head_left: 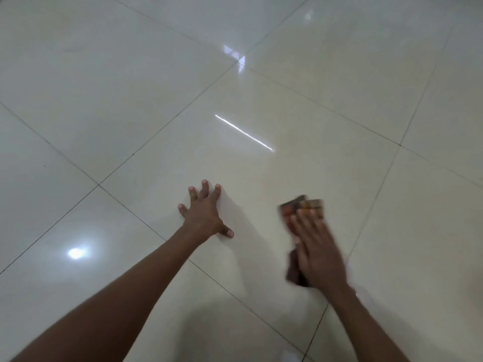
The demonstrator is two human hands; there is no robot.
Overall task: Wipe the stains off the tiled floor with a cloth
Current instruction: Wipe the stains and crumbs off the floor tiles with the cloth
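Right hand: lying flat, fingers straight, pressing the cloth onto the tiled floor, cloth's length running fingertip-to-wrist beneath it. Left hand: splayed, bracing on the floor just beside, holding nothing.

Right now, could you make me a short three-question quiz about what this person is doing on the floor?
1. True or false: the left hand lies flat on the tiled floor with its fingers spread.
2. Which hand presses the cloth to the floor? A) left B) right C) both
3. Fill in: the hand on the cloth looks ____, a sign of quick wiping.

Key: 1 true. 2 B, the right hand, fingers straight over the dark patterned cloth. 3 blurred.
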